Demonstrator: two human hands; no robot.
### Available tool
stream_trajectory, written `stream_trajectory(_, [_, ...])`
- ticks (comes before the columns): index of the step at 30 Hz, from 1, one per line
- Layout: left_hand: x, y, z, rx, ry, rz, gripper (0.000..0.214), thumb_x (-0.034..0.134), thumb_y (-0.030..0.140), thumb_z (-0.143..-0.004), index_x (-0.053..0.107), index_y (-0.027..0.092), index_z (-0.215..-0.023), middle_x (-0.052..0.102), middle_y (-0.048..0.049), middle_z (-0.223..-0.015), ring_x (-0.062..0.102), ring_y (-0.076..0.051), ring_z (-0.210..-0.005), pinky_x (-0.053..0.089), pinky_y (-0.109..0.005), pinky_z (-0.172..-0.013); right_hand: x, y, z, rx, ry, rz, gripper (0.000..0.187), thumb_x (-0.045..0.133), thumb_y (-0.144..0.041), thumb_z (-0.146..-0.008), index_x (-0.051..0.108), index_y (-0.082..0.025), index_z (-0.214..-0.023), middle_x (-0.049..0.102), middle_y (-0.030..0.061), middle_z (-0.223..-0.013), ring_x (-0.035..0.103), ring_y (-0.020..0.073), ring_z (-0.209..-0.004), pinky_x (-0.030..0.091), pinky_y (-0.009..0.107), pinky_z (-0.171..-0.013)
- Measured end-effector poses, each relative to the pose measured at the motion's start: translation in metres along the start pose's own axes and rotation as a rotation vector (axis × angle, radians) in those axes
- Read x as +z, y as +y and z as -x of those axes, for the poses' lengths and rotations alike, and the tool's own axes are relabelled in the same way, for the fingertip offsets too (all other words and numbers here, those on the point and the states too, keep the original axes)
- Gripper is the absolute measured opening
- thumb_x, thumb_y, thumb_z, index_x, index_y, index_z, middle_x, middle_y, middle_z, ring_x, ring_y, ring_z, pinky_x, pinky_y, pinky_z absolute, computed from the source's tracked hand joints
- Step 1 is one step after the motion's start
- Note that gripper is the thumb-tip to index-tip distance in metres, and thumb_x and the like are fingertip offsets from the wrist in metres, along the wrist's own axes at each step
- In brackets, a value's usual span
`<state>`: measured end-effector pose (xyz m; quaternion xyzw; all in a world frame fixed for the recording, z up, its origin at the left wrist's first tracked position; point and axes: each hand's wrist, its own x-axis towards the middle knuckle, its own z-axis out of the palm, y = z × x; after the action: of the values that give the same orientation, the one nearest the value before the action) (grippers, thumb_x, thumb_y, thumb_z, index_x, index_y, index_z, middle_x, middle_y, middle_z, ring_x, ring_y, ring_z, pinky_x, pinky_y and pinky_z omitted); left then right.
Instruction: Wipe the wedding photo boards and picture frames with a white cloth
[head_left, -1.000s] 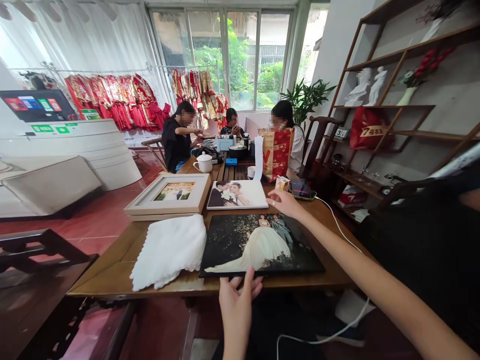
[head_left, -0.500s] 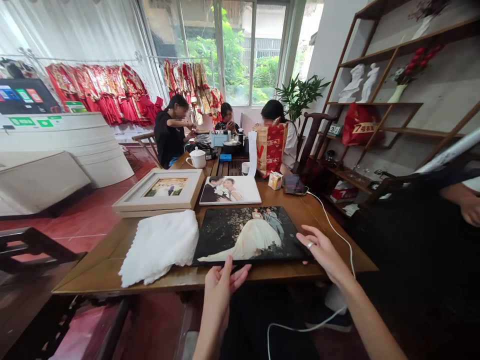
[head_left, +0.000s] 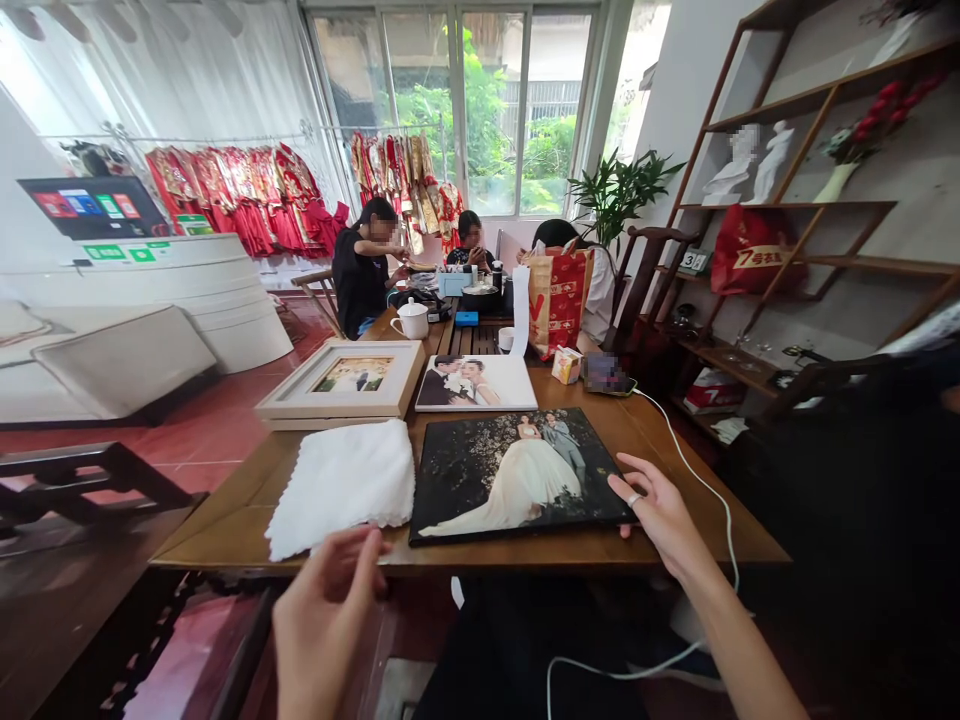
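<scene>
A dark wedding photo panel [head_left: 510, 475], showing a couple with a long white gown, lies near the table's front edge. My right hand [head_left: 660, 510] holds its right edge, thumb on top and a fingertip showing below; the index finger is stretched out. To the left of the panel is a folded white cloth [head_left: 341, 485] with a ragged hem. My left hand [head_left: 326, 600] is just before the cloth's front edge, its fingers bent and the thumb apart from them, with nothing seen in it. Whether its fingertips touch the cloth, I cannot tell.
Behind lie a framed photo [head_left: 341, 380] and a white wedding photo [head_left: 476, 385]. Along the wooden table [head_left: 675, 530] are a lidded cup [head_left: 411, 320], a small box [head_left: 566, 365], a red paper bag [head_left: 559, 300] and a phone with a white cable [head_left: 705, 475]. Several people sit beyond.
My left hand has let go of the panel's front edge and moved left to the white cloth. My right hand stays at the panel's right edge. The view has shifted slightly left.
</scene>
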<state>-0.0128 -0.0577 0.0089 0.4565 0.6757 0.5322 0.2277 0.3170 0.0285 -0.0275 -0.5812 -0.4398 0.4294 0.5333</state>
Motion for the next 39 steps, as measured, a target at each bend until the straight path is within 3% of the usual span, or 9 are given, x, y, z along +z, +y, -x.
stream_trajectory(2, [-0.018, -0.008, -0.017, 0.268, 0.091, -0.306, 0.031, 0.062, 0.042, -0.076, 0.061, 0.021, -0.099, 0.069, -0.0058, -0.088, 0.065, -0.022, -0.075, 0.051, -0.031, -0.071, -0.002, 0.001, -0.005, -0.016, -0.015, 0.05, 0.058, 0.067, -0.048, -0.068, 0.051, -0.021, -0.116, 0.056, -0.0027, -0.071, 0.052, 0.0133, -0.048, 0.043, 0.026, -0.035])
stream_trajectory(5, [-0.032, -0.021, -0.045, 0.66, -0.065, -0.569, 0.039, 0.051, 0.03, -0.079, 0.055, 0.022, -0.117, 0.057, -0.0105, -0.126, 0.051, -0.029, -0.117, 0.041, -0.042, -0.098, -0.008, 0.0, -0.018, -0.042, -0.004, 0.152, 0.049, 0.067, -0.046, -0.069, 0.059, -0.019, -0.108, 0.061, -0.001, -0.065, 0.061, 0.0173, -0.061, 0.048, 0.026, -0.05])
stream_trajectory(7, [-0.03, -0.029, -0.058, 0.747, -0.143, -0.682, 0.049, 0.046, 0.024, -0.078, 0.048, 0.02, -0.127, 0.051, -0.0108, -0.134, 0.045, -0.029, -0.124, 0.039, -0.042, -0.099, -0.011, -0.002, -0.029, -0.041, 0.005, 0.184, 0.043, 0.068, -0.045, -0.069, 0.063, -0.018, -0.102, 0.068, 0.0037, -0.071, 0.065, 0.0211, -0.073, 0.05, 0.029, -0.061])
stream_trajectory(14, [-0.002, -0.023, -0.068, 0.533, -0.034, -0.971, 0.046, 0.046, 0.013, -0.071, 0.057, 0.018, -0.115, 0.063, -0.0098, -0.113, 0.052, -0.03, -0.107, 0.042, -0.039, -0.082, -0.008, -0.006, -0.049, 0.022, -0.092, 0.288, 0.035, 0.07, -0.052, -0.063, 0.063, -0.018, -0.066, 0.067, 0.0024, -0.061, 0.062, 0.0184, -0.06, 0.044, 0.026, -0.054])
stream_trajectory(17, [-0.003, -0.021, -0.076, 0.487, -0.018, -0.901, 0.032, 0.045, 0.018, -0.077, 0.061, 0.019, -0.105, 0.065, -0.009, -0.104, 0.055, -0.03, -0.099, 0.042, -0.038, -0.076, -0.002, -0.006, -0.05, -0.003, -0.061, 0.197, 0.032, 0.074, -0.044, -0.06, 0.064, -0.018, -0.075, 0.071, 0.0069, -0.08, 0.066, 0.0215, -0.076, 0.05, 0.028, -0.064])
stream_trajectory(20, [-0.007, -0.024, -0.084, 0.486, -0.002, -0.706, 0.023, 0.041, 0.023, -0.082, 0.061, 0.018, -0.092, 0.064, -0.0089, -0.096, 0.057, -0.027, -0.092, 0.044, -0.035, -0.076, 0.006, -0.004, -0.053, -0.045, -0.037, 0.138, 0.048, 0.076, -0.04, -0.058, 0.061, -0.02, -0.1, 0.069, 0.0083, -0.097, 0.067, 0.023, -0.085, 0.053, 0.031, -0.07])
stream_trajectory(25, [0.018, -0.019, -0.076, 0.585, -0.021, -0.523, 0.024, 0.044, 0.022, -0.077, 0.061, 0.018, -0.094, 0.064, -0.0109, -0.101, 0.058, -0.027, -0.096, 0.045, -0.038, -0.085, 0.017, 0.005, -0.061, -0.102, 0.005, 0.21, 0.054, 0.073, -0.044, -0.061, 0.055, -0.021, -0.107, 0.065, 0.0031, -0.083, 0.067, 0.0209, -0.073, 0.054, 0.034, -0.067])
stream_trajectory(31, [0.067, -0.003, -0.056, 0.687, -0.194, -0.622, 0.05, 0.047, 0.005, -0.065, 0.057, 0.017, -0.113, 0.052, -0.012, -0.134, 0.038, -0.03, -0.131, 0.032, -0.049, -0.106, 0.019, 0.013, -0.066, -0.233, -0.033, 0.125, 0.054, 0.074, -0.04, -0.061, 0.056, -0.018, -0.107, 0.066, 0.011, -0.105, 0.065, 0.0237, -0.099, 0.049, 0.039, -0.091])
stream_trajectory(39, [0.065, 0.003, -0.055, 0.658, -0.239, -0.755, 0.067, 0.048, 0.0, -0.06, 0.055, 0.021, -0.124, 0.052, -0.0087, -0.135, 0.04, -0.03, -0.13, 0.034, -0.047, -0.103, 0.023, 0.013, -0.083, -0.355, -0.017, 0.112, 0.067, 0.075, -0.044, -0.059, 0.057, -0.019, -0.118, 0.047, 0.0141, -0.137, 0.048, 0.0273, -0.126, 0.036, 0.043, -0.107])
